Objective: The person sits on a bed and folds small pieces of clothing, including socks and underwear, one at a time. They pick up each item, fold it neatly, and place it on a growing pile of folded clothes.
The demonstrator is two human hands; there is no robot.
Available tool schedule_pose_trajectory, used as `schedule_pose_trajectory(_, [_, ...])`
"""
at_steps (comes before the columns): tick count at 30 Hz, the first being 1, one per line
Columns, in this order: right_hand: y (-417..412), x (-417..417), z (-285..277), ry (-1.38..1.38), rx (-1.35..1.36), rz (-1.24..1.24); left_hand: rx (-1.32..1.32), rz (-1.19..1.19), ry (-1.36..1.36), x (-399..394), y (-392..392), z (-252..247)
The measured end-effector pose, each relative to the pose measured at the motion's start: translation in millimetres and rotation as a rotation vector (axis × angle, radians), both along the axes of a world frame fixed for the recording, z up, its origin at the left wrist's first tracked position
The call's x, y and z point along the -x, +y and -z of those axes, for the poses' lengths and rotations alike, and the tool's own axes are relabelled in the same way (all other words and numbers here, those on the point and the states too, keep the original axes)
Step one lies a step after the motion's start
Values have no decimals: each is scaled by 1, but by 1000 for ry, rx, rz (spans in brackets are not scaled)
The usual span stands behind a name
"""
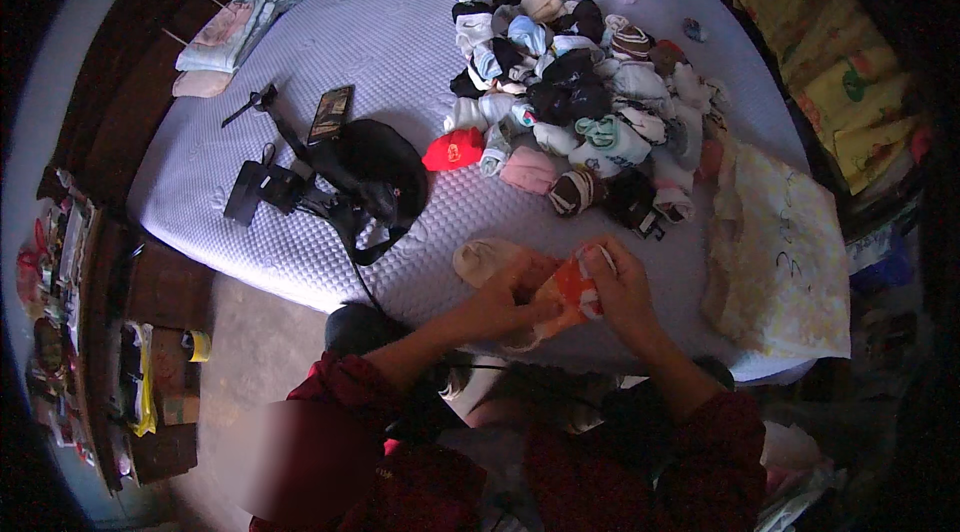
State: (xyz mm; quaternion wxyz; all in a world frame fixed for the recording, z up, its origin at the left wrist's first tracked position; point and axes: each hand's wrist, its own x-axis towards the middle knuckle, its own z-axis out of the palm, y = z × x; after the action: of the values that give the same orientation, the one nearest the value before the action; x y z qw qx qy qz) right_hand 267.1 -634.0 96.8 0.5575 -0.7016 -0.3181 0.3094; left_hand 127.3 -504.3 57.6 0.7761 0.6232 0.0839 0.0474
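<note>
An orange and white cloth item [571, 286], which looks like a sock, is held between my two hands above the near edge of the bed. My left hand [517, 295] grips its left part, and my right hand [619, 288] pinches its upper right edge. Beside my left hand lies a cream sock [480, 260], partly hidden by that hand. Beyond them spreads a large pile of rolled and folded socks; a red one [454, 150], a pink one [529, 170] and a brown striped one [574, 193] lie at its near side.
The quilted mattress [285, 262] carries a black strap-like device [382, 172], a phone [331, 114] and folded cloths [244, 29] on the left. At the right lies a pale sack [780, 254] bearing writing. A black cable runs over the near edge. Shelves with clutter stand at far left.
</note>
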Motion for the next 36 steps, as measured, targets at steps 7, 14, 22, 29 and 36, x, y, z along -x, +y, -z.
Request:
schedule_pose_trajectory(7, [-6, -21, 3, -62, 46, 97, -32, -1, 161, -1, 16, 1])
schedule_pose_trajectory(14, [-5, -15, -10, 102, -37, 10, -49, -1, 1, -2, 23, 8])
schedule_pose_trajectory(22, [-14, -27, 5, 503, -278, -4, -241, 201, 281, 0, 14, -3])
schedule_pose_trajectory(29, [-10, -39, 2, 1018, -366, 183, 436, -220, -51, 0, 29, 0])
schedule_pose_trajectory(36, [-3, -39, 2, 923, -344, 247, 712, -266, -146, 1, 38, -6])
